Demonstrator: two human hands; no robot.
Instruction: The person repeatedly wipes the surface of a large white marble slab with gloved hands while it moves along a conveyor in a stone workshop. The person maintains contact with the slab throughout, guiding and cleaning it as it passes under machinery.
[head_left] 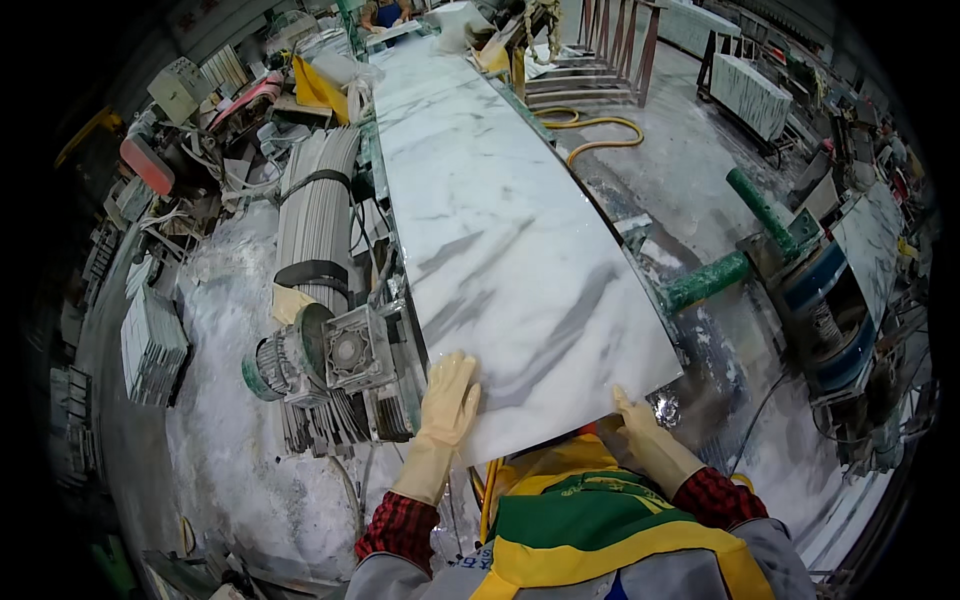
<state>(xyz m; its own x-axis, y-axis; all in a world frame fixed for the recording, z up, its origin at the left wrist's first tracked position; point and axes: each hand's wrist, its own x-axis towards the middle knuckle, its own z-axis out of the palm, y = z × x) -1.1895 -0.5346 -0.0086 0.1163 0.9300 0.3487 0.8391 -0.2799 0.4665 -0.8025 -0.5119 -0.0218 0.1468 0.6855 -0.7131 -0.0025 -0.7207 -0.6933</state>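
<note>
A long white marble slab (490, 260) with grey veins stretches away from me on a machine bed. My left hand (452, 400), in a cream rubber glove, rests on its near left corner. The fingers lie stretched on the stone and the thumb stands apart. At the near right edge, my right hand (645, 435), gloved alike, grips the slab. Its thumb shows on top, while the other fingers are hidden below the edge. A second marble piece (420, 65) lies beyond the slab's far end.
To the left, an electric motor with gearbox (300, 360) sits beside a strapped bundle of grey strips (320, 200). Green rollers (705, 282) jut out on the right. A yellow hose (600, 140) crosses the wet floor near a rack (600, 60). Another person (385, 14) stands at the far end.
</note>
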